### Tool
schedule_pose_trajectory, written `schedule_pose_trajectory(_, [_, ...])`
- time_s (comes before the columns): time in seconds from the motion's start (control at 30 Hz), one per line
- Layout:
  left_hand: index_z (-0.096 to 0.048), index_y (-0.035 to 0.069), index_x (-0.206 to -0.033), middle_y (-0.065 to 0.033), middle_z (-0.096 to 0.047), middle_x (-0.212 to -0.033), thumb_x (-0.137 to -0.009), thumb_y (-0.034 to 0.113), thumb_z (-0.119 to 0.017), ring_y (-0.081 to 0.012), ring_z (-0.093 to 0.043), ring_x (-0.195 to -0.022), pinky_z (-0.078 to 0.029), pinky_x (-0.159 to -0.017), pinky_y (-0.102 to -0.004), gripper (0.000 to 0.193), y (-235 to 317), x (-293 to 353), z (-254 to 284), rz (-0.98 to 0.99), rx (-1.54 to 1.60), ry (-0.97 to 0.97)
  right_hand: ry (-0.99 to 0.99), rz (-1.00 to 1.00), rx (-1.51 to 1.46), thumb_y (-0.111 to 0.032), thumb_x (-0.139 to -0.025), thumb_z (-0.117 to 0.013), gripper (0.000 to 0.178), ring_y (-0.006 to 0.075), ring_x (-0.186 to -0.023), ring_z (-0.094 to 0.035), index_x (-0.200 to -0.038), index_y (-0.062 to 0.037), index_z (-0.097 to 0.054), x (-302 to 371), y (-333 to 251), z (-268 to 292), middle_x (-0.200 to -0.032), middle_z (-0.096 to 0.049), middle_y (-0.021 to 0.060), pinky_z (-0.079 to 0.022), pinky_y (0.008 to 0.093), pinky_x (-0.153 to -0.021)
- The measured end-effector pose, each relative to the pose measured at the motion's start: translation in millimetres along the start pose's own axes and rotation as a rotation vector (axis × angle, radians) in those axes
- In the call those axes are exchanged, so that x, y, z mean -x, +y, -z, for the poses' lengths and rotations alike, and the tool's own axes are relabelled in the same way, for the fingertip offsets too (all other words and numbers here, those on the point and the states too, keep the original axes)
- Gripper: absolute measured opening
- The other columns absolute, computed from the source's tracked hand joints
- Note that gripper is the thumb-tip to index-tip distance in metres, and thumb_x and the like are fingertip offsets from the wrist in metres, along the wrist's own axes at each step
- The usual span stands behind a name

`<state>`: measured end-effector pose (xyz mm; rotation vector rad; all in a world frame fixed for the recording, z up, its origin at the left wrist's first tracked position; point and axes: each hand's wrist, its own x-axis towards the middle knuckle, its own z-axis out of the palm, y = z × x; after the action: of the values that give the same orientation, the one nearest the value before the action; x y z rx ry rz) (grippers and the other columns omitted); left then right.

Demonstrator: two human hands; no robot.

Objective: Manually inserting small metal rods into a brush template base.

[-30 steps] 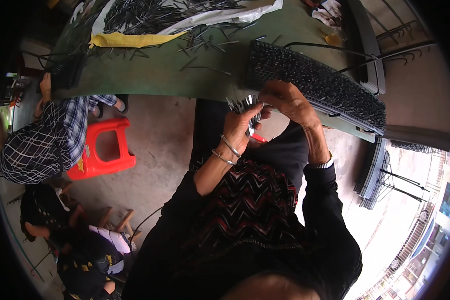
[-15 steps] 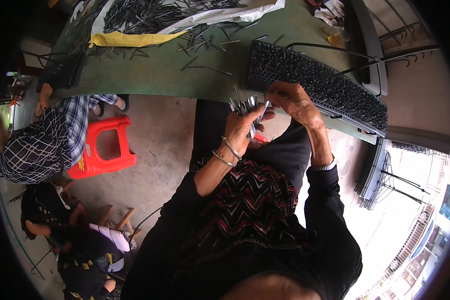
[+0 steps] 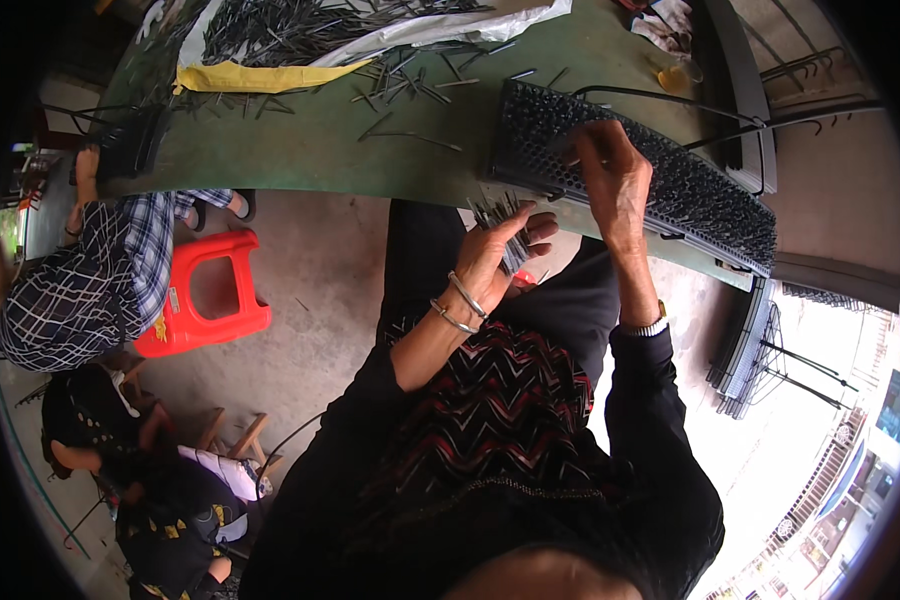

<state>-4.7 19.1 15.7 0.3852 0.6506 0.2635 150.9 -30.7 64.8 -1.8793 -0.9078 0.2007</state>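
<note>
While the left hand (image 3: 494,250) clasps thin strips (image 3: 515,253), right hand (image 3: 616,185) narrowed at perforated block (image 3: 700,190), hold unclear, stool label (image 3: 174,299) unreadable

We log: left hand (image 3: 505,245) gripping, fingers curled, thumb extended | left forearm (image 3: 435,345) angled inward | right hand (image 3: 615,185) farther forward, fingers bent left, pinch unclear to us, tips dark | right forearm (image 3: 632,285) near upright

This workshop shows in its green table (image 3: 270,150), heaped rods (image 3: 290,40) and perforated block (image 3: 538,153).
</note>
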Motion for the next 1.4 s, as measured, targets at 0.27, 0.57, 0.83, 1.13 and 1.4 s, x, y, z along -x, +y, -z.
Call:
schedule_pose_trajectory(0.27, [-0.050, -0.001, -0.122, -0.0184, -0.061, -0.114, -0.095, 0.021, -0.055, -0.0296, -0.061, -0.105, -0.053, -0.087, -0.0429, 0.036, -4.0, 0.4, 4.7, 0.125, 0.089, -0.082, 0.080, 0.124, 0.108, -0.006, -0.088, -0.060, 0.006, 0.0089, -0.065, -0.063, -0.093, -0.0020, -0.061, -6.1, 17.3, -18.6, -0.072, -0.065, 0.0055, -0.048, 0.0236, -0.060])
schedule_pose_trajectory(0.57, [-0.048, 0.002, -0.126, -0.0186, -0.055, -0.123, -0.096, 0.027, -0.052, -0.0320, -0.059, -0.107, -0.052, -0.089, -0.0491, 0.039, -7.2, 2.4, 1.9, 0.143, 0.092, -0.122, 0.040, 0.145, 0.107, -0.006, -0.088, -0.060, 0.007, 0.0109, -0.065, -0.064, -0.093, -0.0014, -0.061, -8.3, 13.3, -16.2, -0.071, -0.065, 0.0064, -0.048, 0.0244, -0.059])
schedule_pose_trajectory(0.83, [-0.049, 0.006, -0.125, -0.0163, -0.061, -0.114, -0.097, 0.027, -0.050, -0.0261, -0.062, -0.102, -0.054, -0.084, -0.0421, 0.035, -6.8, 8.5, -2.4, 0.164, 0.023, -0.136, 0.029, 0.170, 0.157, -0.005, -0.088, -0.060, 0.007, 0.0129, -0.065, -0.065, -0.094, -0.0020, -0.060, -5.6, 18.1, -17.9, -0.072, -0.065, 0.0075, -0.048, 0.0258, -0.059])
schedule_pose_trajectory(1.13, [-0.055, 0.004, -0.114, -0.0115, -0.064, -0.093, -0.096, 0.024, -0.054, -0.0085, -0.045, -0.062, -0.042, -0.054, -0.0233, 0.027, -10.0, 4.4, 3.9, 0.111, -0.034, -0.122, 0.019, 0.239, 0.269, -0.005, -0.089, -0.059, 0.005, 0.0155, -0.063, -0.065, -0.092, -0.0016, -0.058, -10.7, 19.8, -14.0, -0.071, -0.064, 0.0086, -0.049, 0.0274, -0.058])
schedule_pose_trajectory(1.4, [-0.059, 0.004, -0.105, -0.0117, -0.064, -0.090, -0.094, 0.019, -0.056, -0.0090, -0.045, -0.062, -0.041, -0.052, -0.0228, 0.019, -7.6, 5.4, 6.3, 0.096, -0.010, -0.102, -0.077, 0.211, 0.229, -0.006, -0.088, -0.059, 0.006, 0.0168, -0.064, -0.066, -0.094, -0.0025, -0.059, -12.7, 22.2, -13.0, -0.075, -0.064, 0.0100, -0.050, 0.0281, -0.057])
